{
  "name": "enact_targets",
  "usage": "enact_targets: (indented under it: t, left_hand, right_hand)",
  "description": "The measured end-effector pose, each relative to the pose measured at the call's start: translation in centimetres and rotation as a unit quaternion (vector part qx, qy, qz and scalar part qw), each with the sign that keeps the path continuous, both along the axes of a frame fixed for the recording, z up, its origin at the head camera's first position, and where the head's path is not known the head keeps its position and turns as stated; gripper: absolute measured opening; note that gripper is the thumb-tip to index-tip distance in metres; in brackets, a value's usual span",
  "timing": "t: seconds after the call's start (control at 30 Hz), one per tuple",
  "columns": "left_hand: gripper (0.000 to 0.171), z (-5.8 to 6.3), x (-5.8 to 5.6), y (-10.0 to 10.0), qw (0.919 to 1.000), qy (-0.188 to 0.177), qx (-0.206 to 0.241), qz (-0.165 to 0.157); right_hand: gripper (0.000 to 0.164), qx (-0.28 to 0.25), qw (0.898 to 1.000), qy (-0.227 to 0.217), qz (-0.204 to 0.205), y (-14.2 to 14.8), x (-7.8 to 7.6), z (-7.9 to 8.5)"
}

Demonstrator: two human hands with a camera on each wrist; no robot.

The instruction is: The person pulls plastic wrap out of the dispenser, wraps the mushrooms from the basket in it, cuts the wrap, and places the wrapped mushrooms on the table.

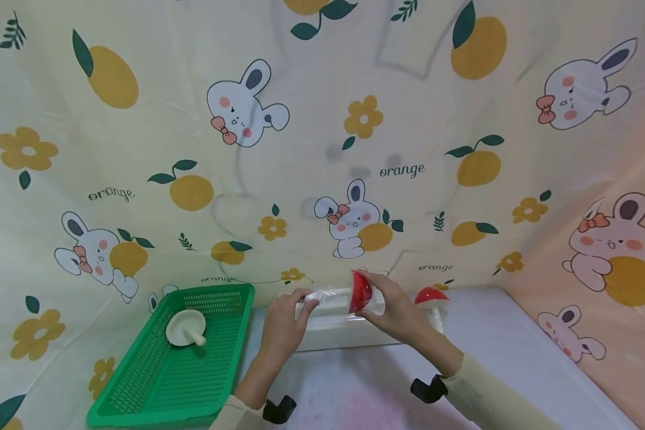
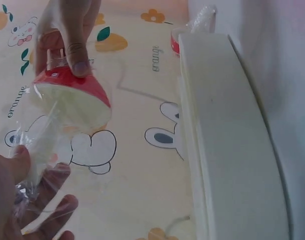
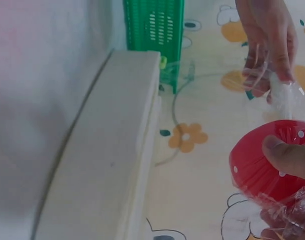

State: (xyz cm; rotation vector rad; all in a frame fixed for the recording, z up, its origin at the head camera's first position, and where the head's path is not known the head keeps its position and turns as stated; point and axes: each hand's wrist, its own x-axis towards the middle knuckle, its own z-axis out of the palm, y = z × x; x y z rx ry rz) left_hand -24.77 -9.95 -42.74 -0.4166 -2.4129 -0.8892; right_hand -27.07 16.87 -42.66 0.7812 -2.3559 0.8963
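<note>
Nearest, beige sleeves [image 1: 494,391] and black wrist mounts [image 1: 429,390] are framing my forearms above the pale desk [image 1: 376,388]. Beyond them, both hands are grasping one red-capped mushroom [image 1: 361,292], which I am holding up over the white box [image 1: 349,339]. My right hand [image 1: 396,309] is pinching the spotted cap between thumb and fingers; my left hand [image 1: 286,319] is pinching the white stem [image 3: 282,97] through crinkled clear film [image 1: 325,295]. This opposed, end-to-end hold is probably steadying the mushroom while drawing the loose film taut. The mushroom is lying on its side, its pale underside facing left. To the left, the green basket [image 1: 223,291] is standing on the desk, apart from my left hand, and holding a pale mushroom-shaped piece [image 1: 185,328]. The long box is sitting crosswise beneath the work; my hands and its front wall are obscuring much of its interior. At its right end, a second red cap [image 1: 431,295] is showing above the rim, behind my right hand. Farthest, rabbit-and-orange printed cloth [image 1: 312,119] is closing off the background.
</note>
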Motion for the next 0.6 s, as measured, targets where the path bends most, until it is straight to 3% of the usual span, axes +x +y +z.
enact_targets:
  t: [0.33,0.6]
  left_hand:
    - [0.023,-3.2,2.1,-1.1,0.9954,-0.073,0.020,-0.058]
    - [0.019,-6.1,2.7,-1.8,0.9854,-0.137,0.003,-0.101]
  right_hand:
    - [0.095,-0.001,0.997,-0.074,0.011,0.3,2.6,-2.9]
    - [0.096,0.021,0.998,-0.043,0.032,0.3,3.8,-6.3]
